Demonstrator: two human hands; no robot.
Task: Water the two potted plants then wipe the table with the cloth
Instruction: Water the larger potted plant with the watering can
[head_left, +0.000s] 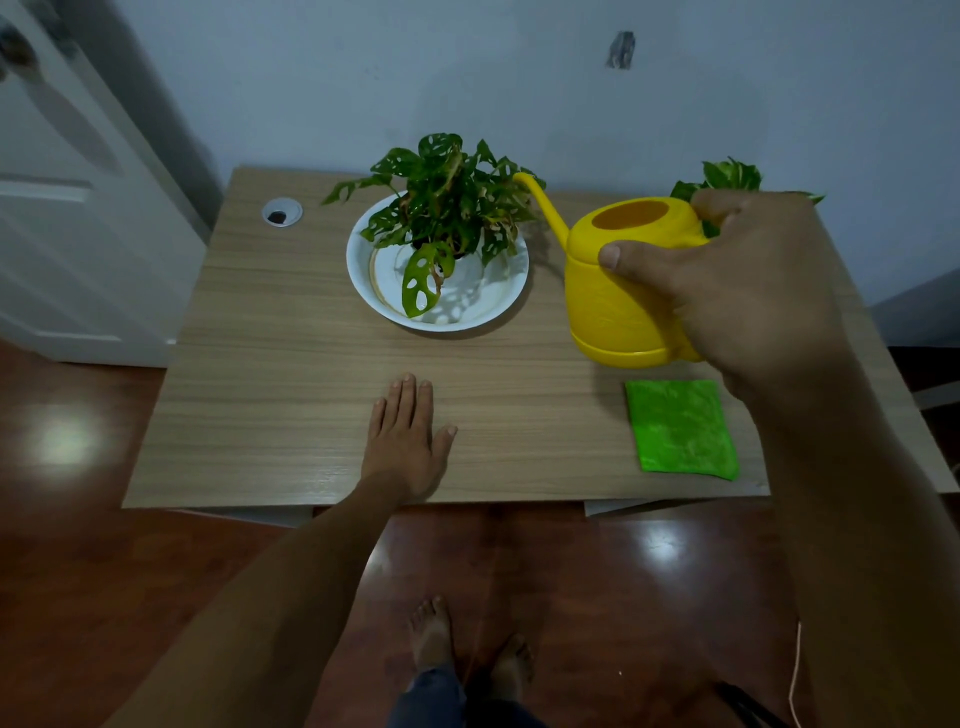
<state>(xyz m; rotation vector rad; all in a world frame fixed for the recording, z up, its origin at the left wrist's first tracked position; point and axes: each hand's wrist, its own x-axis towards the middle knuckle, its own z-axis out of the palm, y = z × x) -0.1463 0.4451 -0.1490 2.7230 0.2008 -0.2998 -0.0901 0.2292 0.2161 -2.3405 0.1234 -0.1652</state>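
Observation:
A yellow watering can (618, 291) is held upright above the table's right side, its spout pointing left toward the first plant. My right hand (737, 291) is wrapped around its handle side. The first potted plant (447, 208), with holed green leaves, stands in a white dish (363, 275) at the table's back middle. Only a few leaves of the second plant (730, 176) show behind my right hand at the back right; its pot is hidden. A folded green cloth (680, 428) lies near the front right edge. My left hand (405, 441) rests flat, palm down, on the table's front middle.
The wooden table (270, 364) stands against a pale wall, with a round cable hole (282, 212) at its back left. A white door (62, 208) is to the left. My bare feet (467, 644) stand on the dark red floor in front of the table.

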